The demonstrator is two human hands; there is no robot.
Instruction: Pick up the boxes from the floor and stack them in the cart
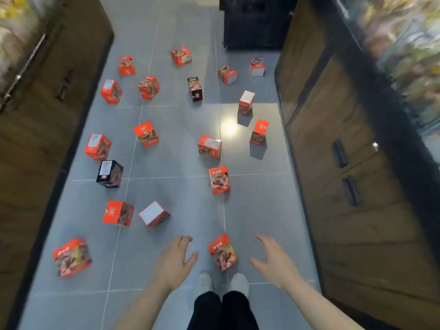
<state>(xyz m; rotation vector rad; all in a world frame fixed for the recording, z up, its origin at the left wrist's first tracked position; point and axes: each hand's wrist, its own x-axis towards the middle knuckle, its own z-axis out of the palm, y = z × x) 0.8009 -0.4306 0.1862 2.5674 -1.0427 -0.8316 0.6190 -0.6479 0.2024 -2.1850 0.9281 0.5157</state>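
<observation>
Several red boxes and two black ones lie scattered over the grey tiled floor point(181, 163). The nearest red box point(222, 252) stands tilted just in front of my feet. My left hand point(175, 257) hovers to its left, fingers spread and holding nothing. My right hand point(273, 257) hovers to its right, also spread and holding nothing. Neither hand touches the box. Another red box point(72, 257) lies at the lower left. A box with its white face up point(153, 213) sits further ahead. The dark object point(256, 22) at the aisle's far end may be the cart.
Brown wooden cabinets point(357, 163) with dark handles line the right side, and similar cabinets point(40, 115) line the left. Blurred goods sit on top of both. A black box point(110, 174) stands at mid left. My white shoes point(239, 283) are on the tiles.
</observation>
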